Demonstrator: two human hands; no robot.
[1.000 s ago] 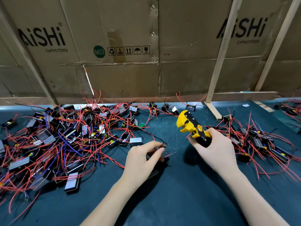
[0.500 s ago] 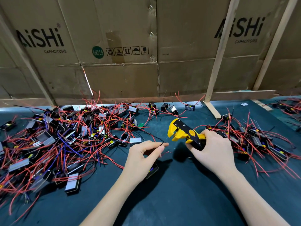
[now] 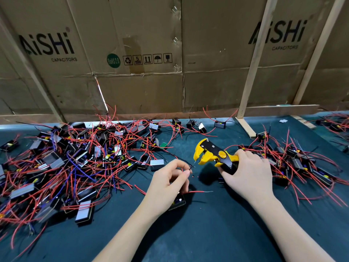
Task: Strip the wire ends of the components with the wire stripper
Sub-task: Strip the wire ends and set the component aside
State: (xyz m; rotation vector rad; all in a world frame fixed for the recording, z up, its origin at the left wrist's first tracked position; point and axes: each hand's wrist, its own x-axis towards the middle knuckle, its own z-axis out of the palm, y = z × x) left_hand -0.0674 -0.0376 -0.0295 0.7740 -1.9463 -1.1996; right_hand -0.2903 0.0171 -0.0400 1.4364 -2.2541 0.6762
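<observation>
My right hand (image 3: 249, 176) grips the handles of a yellow and black wire stripper (image 3: 213, 155), its jaws pointing left. My left hand (image 3: 166, 181) pinches a thin black wire (image 3: 192, 166) between thumb and forefinger, and the wire's tip reaches the stripper's jaws. Under my left hand lies a small black component (image 3: 177, 202) on the dark mat, with a red wire (image 3: 198, 191) running out to the right that shows a bare end.
A big heap of black components with red and blue wires (image 3: 71, 167) covers the mat's left side. A smaller pile (image 3: 302, 163) lies at the right. Cardboard sheets (image 3: 141, 63) and wooden struts (image 3: 253, 72) wall off the back. Dark green mat (image 3: 188, 233) spreads in front.
The stripper has moved left and down toward my left hand, and its jaws now meet the black wire's tip. My left hand has lifted the wire slightly.
</observation>
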